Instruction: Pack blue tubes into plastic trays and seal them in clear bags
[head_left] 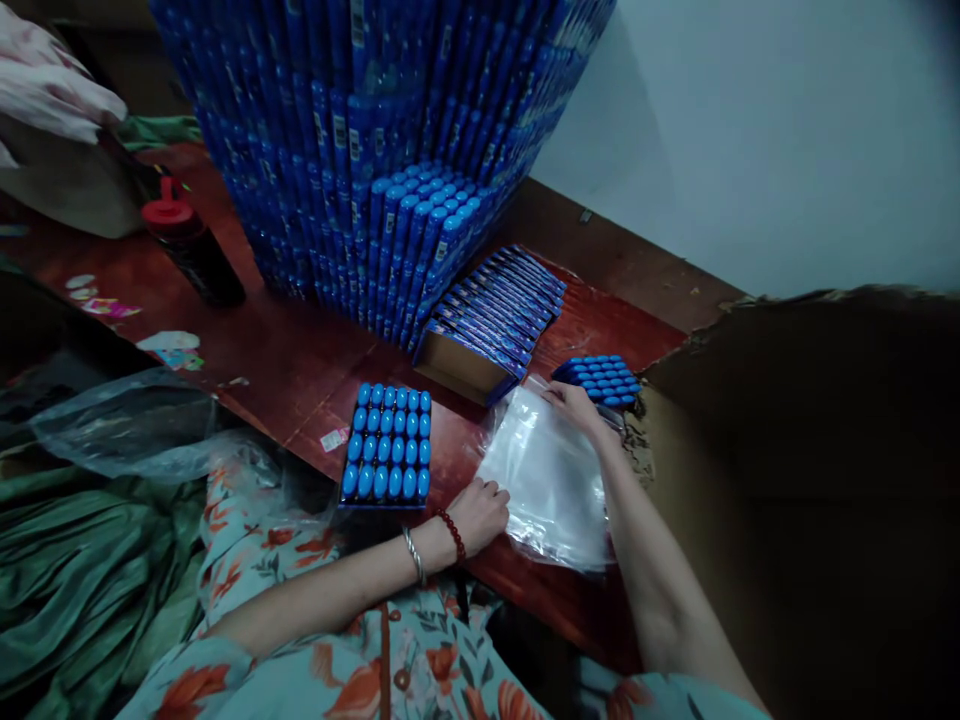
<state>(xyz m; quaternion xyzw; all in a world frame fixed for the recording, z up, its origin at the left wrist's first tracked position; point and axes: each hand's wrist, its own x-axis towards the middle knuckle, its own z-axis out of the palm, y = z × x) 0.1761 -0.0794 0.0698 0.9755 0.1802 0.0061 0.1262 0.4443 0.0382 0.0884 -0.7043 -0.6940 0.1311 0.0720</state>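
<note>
"Location of stack of clear, glossy plastic bags [551, 480]?"

"On worn red-brown tabletop [292, 350], between both hands. Left hand [482, 515]: fingers curled together at left edge. Right hand [570, 403]: fingertips close together at far edge. Clamped or merely touching: not discernible for either."

"Risks?"

"In judgement: layers clinging, from smooth thin film; sliding off near table edge, from uneven pull. Possible knock to rectangular block of shiny blue oval-topped pieces [386, 445], from left wrist, just beside."

"Surface and room?"

"Beyond bags, tall pile of blue barcoded packs [315, 150]; farther left, black bottle with red lid [191, 245]. Right, large brown cardboard box [682, 450], interior dark. Behind, plain pale wall [720, 130]. Light dim."
</note>
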